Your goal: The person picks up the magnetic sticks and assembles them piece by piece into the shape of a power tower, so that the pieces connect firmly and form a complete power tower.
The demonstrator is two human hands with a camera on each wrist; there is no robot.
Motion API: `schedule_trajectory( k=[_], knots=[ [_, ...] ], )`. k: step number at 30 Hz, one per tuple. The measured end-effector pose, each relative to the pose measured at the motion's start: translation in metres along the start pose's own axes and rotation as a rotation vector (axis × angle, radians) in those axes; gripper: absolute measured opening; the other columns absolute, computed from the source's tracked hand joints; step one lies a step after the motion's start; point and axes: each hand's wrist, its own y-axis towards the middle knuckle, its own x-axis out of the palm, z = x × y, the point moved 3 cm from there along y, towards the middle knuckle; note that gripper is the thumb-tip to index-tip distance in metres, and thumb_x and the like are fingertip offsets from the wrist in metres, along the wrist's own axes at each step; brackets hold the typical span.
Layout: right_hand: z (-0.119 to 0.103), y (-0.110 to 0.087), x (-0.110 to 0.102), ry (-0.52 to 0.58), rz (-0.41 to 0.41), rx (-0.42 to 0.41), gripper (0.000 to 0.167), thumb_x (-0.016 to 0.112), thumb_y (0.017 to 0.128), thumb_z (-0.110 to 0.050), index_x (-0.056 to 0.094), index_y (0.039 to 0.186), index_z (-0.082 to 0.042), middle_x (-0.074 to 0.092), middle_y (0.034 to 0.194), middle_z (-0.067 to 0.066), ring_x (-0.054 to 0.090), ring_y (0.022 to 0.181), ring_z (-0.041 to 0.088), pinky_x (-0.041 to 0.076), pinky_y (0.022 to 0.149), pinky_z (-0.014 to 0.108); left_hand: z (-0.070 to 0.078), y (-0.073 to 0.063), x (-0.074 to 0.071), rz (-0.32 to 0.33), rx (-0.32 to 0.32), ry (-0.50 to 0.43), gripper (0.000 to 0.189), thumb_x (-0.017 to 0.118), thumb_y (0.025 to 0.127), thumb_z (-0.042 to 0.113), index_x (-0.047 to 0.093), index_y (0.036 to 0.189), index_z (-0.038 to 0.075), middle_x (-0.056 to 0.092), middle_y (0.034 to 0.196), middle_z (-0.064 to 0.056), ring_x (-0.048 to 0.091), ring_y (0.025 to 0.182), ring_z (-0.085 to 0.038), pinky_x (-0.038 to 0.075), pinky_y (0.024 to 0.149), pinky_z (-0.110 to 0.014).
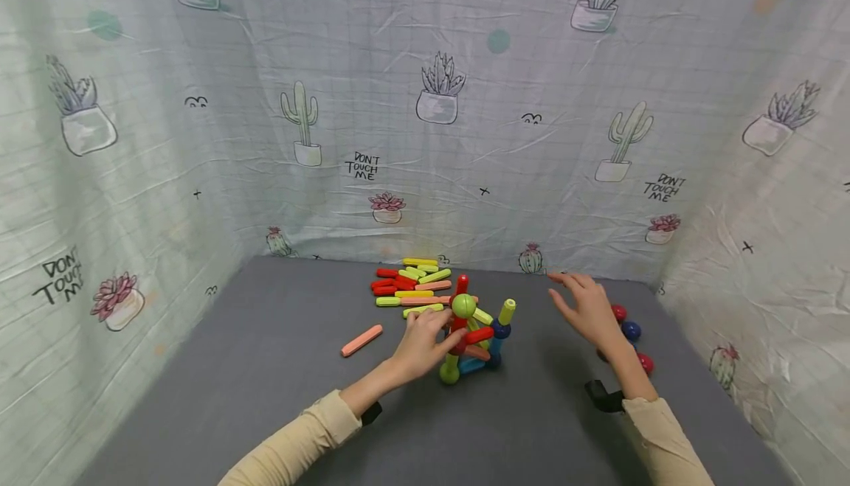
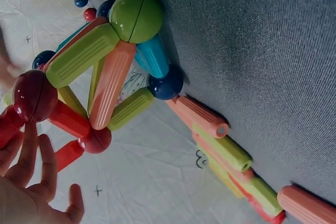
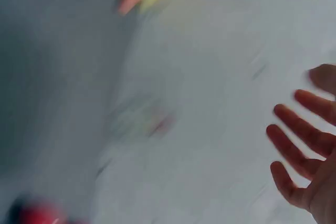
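A structure of magnetic sticks and balls stands mid-table. My left hand pinches its upright red stick, just under a light green ball. In the left wrist view the fingertips of the left hand lie right at a dark red ball. Below that, a green stick runs to a green ball on the table. A yellow-green stick points up from a dark blue ball on the right. My right hand hovers right of the structure, fingers spread, holding nothing.
Loose red, yellow, green and pink sticks lie in a pile behind the structure. One pink stick lies apart on the left. Red and blue balls sit beyond the right forearm. A patterned curtain encloses the grey table.
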Motion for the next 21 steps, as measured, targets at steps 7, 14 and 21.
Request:
schedule_trajectory(
  k=[7,14,21],
  knots=[
    [0.074,-0.058,0.008,-0.272,-0.504,0.223,0.036,0.069,0.075,-0.022,0.061,0.106,-0.006,0.057,0.101,0.02,0.049,0.088,0.039,0.033,0.065,0.054,-0.002,-0.003,-0.001,-0.044,-0.027,0.036,0.029,0.057,0.085,0.033,0.058,0.11,0.019,0.065,0.096,0.005,0.054,0.087,-0.012,0.026,0.073,-0.032],
    [0.098,-0.082,0.015,-0.307,-0.564,0.201,0.031,0.072,0.068,-0.014,0.061,0.097,-0.011,0.058,0.091,0.015,0.05,0.079,0.032,0.034,0.064,0.053,-0.002,-0.005,-0.001,-0.038,-0.011,0.084,0.041,0.06,0.083,0.033,0.055,0.119,0.014,0.062,0.113,-0.002,0.054,0.096,-0.017,0.028,0.075,-0.037],
    [0.071,-0.048,0.006,-0.232,-0.386,0.123,0.026,0.071,0.072,-0.02,0.059,0.094,-0.013,0.058,0.081,0.008,0.054,0.07,0.023,0.038,0.056,0.042,-0.001,-0.007,0.001,-0.064,-0.029,0.105,0.039,0.061,0.083,0.032,0.056,0.117,0.013,0.06,0.118,-0.006,0.053,0.101,-0.021,0.029,0.076,-0.038]
  ],
)
